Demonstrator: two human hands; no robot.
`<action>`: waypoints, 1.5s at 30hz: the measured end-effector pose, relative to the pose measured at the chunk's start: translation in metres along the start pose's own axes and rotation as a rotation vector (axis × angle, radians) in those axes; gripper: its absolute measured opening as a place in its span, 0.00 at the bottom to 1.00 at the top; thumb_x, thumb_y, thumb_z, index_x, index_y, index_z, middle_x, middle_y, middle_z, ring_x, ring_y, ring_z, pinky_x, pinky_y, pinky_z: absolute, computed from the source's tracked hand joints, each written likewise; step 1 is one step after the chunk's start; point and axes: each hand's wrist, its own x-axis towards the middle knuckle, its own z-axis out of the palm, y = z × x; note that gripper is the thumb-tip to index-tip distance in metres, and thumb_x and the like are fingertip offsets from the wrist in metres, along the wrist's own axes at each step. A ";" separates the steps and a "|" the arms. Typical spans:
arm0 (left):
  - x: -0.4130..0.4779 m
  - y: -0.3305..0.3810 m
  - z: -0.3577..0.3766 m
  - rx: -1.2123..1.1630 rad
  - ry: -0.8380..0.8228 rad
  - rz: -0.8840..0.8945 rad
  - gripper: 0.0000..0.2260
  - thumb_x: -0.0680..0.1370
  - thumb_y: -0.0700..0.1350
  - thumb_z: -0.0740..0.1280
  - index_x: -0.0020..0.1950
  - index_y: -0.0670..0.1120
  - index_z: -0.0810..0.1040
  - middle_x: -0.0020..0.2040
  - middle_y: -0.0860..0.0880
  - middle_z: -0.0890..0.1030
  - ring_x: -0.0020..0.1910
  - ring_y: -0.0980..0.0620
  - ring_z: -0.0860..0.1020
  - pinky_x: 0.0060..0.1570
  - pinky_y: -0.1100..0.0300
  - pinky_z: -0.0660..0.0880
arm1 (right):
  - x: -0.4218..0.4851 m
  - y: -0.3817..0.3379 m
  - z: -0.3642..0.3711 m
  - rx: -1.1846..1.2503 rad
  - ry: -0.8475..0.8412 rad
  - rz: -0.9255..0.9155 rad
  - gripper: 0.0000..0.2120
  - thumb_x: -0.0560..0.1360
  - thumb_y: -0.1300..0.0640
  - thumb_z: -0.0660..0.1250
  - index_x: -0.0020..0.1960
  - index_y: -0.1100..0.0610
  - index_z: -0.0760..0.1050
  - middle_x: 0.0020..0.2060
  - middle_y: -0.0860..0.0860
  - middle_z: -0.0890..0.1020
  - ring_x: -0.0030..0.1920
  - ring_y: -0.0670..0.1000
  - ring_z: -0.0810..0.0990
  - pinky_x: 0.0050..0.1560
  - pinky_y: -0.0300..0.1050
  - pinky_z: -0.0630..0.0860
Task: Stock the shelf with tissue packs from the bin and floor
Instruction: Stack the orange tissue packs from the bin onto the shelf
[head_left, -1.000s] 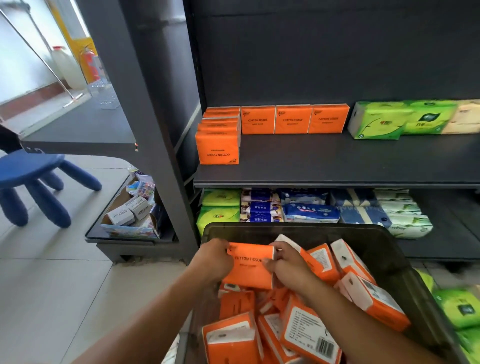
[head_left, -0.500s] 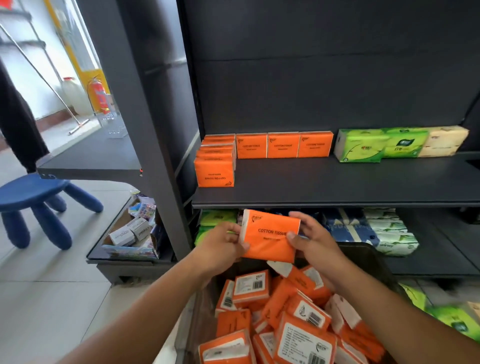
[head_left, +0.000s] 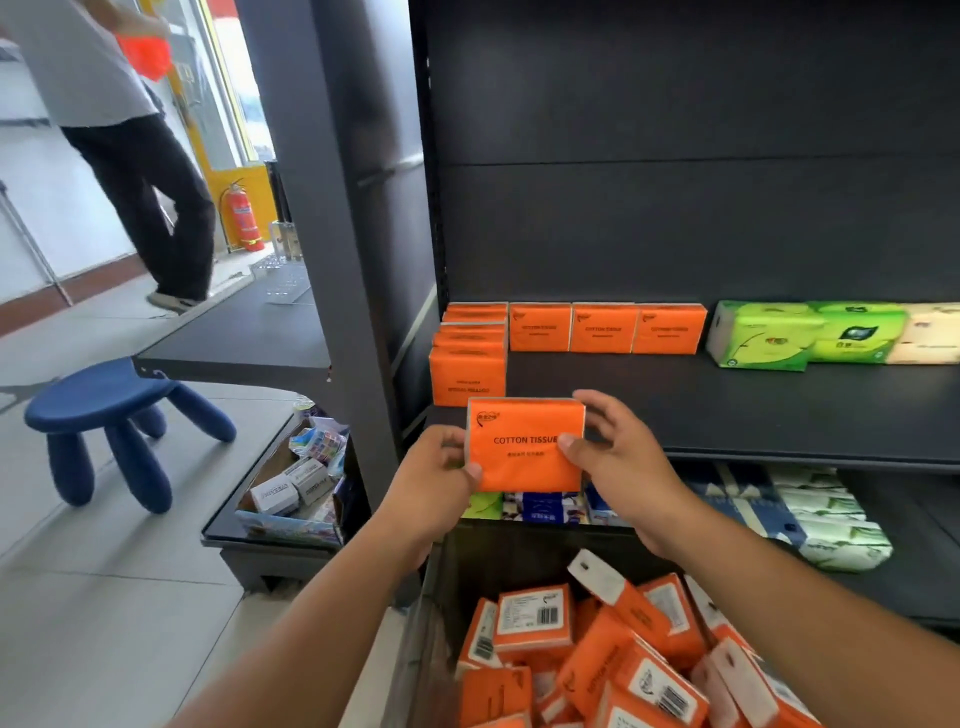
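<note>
- Both hands are on one orange pack (head_left: 524, 447). The left hand (head_left: 436, 478) pinches its left edge and the right hand (head_left: 618, 457) pinches the right edge, thumbs on the printed face and fingers round the back.
- The pack is up in the air above the bin (head_left: 441, 597), right at the front lip of the shelf (head_left: 727, 415), not resting on it yet.
- It's held upright, label facing me, with the long axis running left-right, roughly parallel to the shelf edge.
- What matters here: the bare shelf board is straight ahead and a touch higher, just right of the orange column (head_left: 467, 374) and in front of the back row (head_left: 602, 328).
- The left hand is the one nearer that column, so I'd guess it sets the gap while the right just pushes in.
- The green packs (head_left: 763, 335) are well off to the right, so not in the way.
- Loads more orange ones are in the bin, so the job looks nowhere near done.
</note>
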 end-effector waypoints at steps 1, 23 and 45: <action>0.005 -0.002 -0.002 -0.028 0.017 0.003 0.10 0.80 0.36 0.63 0.58 0.49 0.73 0.55 0.51 0.80 0.54 0.51 0.79 0.49 0.55 0.76 | 0.004 -0.001 0.005 -0.002 0.007 -0.003 0.22 0.81 0.60 0.65 0.71 0.45 0.66 0.62 0.42 0.77 0.55 0.43 0.79 0.44 0.35 0.77; 0.090 -0.039 -0.009 0.191 0.222 0.153 0.26 0.75 0.35 0.61 0.70 0.54 0.62 0.55 0.47 0.76 0.48 0.47 0.78 0.43 0.52 0.76 | 0.110 0.030 0.086 -0.059 0.079 -0.005 0.20 0.79 0.65 0.66 0.63 0.44 0.69 0.63 0.45 0.77 0.54 0.46 0.79 0.57 0.49 0.79; 0.117 -0.045 0.024 0.830 0.003 0.041 0.36 0.79 0.48 0.61 0.81 0.53 0.43 0.81 0.44 0.45 0.79 0.40 0.49 0.77 0.42 0.41 | 0.141 0.041 0.088 -0.079 0.134 -0.052 0.22 0.80 0.66 0.65 0.68 0.47 0.69 0.53 0.42 0.77 0.53 0.42 0.77 0.46 0.34 0.72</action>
